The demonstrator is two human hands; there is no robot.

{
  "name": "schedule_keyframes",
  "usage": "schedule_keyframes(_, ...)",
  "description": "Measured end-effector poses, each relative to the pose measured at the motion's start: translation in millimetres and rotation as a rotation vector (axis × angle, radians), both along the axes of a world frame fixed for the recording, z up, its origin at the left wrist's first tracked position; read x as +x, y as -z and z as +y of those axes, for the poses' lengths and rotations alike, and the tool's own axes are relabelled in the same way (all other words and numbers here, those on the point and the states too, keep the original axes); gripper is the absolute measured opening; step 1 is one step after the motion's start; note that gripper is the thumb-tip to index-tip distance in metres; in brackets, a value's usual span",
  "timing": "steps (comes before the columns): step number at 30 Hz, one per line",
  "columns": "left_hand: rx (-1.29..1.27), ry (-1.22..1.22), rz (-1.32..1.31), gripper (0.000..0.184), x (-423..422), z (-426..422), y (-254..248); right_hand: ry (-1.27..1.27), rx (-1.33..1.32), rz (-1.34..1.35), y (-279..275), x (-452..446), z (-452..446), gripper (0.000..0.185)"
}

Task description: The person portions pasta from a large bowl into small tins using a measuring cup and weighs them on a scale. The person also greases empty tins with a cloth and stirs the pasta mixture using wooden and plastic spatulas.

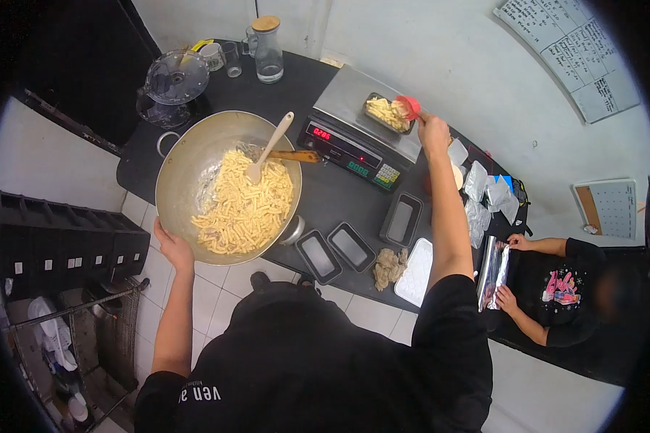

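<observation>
A wide metal pot holds a heap of sauced pasta, with a pale spatula and a wooden-handled utensil lying in it. My left hand grips the pot's near-left rim. In my right hand is a red scoop, tipped over a black loaf-shaped tray partly filled with pasta. That tray rests on the platform of a digital scale, whose red display seems to read 0.285.
Black trays sit on the dark counter, beside a crumpled brown cloth and a white lid or board. Foil-wrapped packs lie at right, where another person handles a foil sheet. A glass jug stands at the back.
</observation>
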State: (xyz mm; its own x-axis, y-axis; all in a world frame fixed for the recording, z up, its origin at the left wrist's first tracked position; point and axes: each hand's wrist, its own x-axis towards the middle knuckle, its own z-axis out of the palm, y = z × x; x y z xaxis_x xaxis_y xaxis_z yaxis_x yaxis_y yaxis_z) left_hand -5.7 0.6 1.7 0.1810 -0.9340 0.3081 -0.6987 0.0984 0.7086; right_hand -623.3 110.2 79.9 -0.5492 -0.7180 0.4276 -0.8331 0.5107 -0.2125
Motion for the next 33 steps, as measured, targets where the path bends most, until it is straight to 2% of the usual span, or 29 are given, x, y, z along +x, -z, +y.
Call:
schedule_keyframes(13, 0.047, -0.008, 0.020, 0.040, -4, 2, -8, -0.060, 0.071, 0.050, -6, 5, 1, 0.018)
schedule_keyframes(22, 0.046, -0.003, 0.037, 0.039, -1, 0, -2, 0.037, 0.094, 0.013, -1, -8, 0, 0.018)
schedule_keyframes(27, 0.006, 0.007, 0.025, 0.039, 1, -1, 2, 0.117, -0.049, -0.158, -2, -13, 8, 0.022)
schedule_keyframes(33, 0.031, -0.030, 0.017, 0.040, -1, 1, 1, 0.170, -0.138, -0.206, 4, -26, 23, 0.026)
